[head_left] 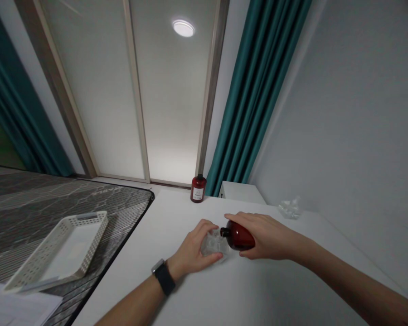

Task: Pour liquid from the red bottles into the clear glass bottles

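My left hand [199,248], with a dark-banded watch [163,276] on its wrist, is curled round a clear glass bowl [213,245] on the white table. My right hand [263,235] grips a dark red bottle [240,236], tilted onto its side. The bottle's black neck points left, over the right part of the bowl. Whether any liquid runs from it I cannot tell. A second dark red bottle [198,189] with a white label and black cap stands upright at the table's far edge.
Crumpled clear plastic [290,208] lies at the far right of the white table [139,253], near the wall. On the grey patterned surface at left sit a white perforated basket [92,244] and papers [23,304]. Behind are a low white cabinet [241,191], teal curtains [255,90] and frosted sliding doors [173,99].
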`<state>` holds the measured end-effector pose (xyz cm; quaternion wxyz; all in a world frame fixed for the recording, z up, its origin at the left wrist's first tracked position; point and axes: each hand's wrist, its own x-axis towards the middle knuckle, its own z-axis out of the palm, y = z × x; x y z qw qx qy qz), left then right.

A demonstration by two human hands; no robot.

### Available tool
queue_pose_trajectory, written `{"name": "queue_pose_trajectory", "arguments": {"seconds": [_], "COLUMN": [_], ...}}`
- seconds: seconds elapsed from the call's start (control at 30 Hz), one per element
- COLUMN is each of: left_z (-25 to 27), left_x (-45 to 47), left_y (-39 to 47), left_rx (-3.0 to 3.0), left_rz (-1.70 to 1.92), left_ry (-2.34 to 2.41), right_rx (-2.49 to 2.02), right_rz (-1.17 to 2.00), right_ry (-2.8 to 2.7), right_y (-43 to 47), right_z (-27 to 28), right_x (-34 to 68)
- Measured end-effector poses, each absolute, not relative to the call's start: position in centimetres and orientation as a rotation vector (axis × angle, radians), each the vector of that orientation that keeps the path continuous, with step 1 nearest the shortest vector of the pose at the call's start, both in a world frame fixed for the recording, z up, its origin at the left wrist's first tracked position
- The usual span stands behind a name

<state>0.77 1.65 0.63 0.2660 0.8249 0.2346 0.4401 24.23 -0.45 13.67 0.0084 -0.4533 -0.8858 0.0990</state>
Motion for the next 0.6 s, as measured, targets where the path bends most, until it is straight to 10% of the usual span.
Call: {"name": "queue_pose_trajectory", "arguments": {"seconds": [0.6], "left_z": [0.8], "left_x": [0.78], "left_y": [1.56], "left_rx": [2.221], "left_rz": [1.182], "left_ry": [0.622], "right_rx": [-1.409], "right_rz": [0.311], "right_ry": [-2.773], "right_y": [-0.43], "right_z": [13.42], "right_x": [24.36]}}
